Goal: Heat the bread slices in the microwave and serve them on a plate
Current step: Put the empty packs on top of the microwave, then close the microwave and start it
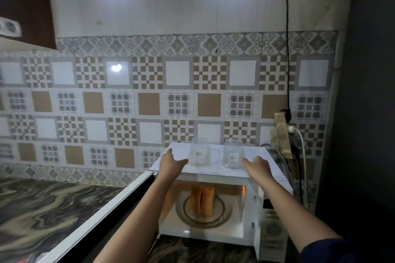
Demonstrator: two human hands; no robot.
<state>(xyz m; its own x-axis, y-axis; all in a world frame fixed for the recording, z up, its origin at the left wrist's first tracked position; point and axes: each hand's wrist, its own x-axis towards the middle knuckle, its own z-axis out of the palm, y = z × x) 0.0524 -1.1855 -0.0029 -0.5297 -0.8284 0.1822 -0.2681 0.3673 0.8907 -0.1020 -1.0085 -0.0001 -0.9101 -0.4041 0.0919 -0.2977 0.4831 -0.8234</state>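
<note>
Microwave [213, 235] door [102, 218] open, bread slices [202, 199] upright on turntable. Both grips spread and empty: left hand [171, 163] by left glass [199, 155], right hand [257, 166] by right glass [233, 153].

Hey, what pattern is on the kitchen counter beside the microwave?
Swirling dark grey and beige marble on the counter, seen from the head view.

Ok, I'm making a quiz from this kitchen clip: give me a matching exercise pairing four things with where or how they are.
1. bread slices
2. microwave door
3. clear glasses
4. black cable

A. swung open to the left
B. upside down on the microwave top
C. hanging down the wall
D. on the turntable inside

Pairs: 1-D, 2-A, 3-B, 4-C
</note>
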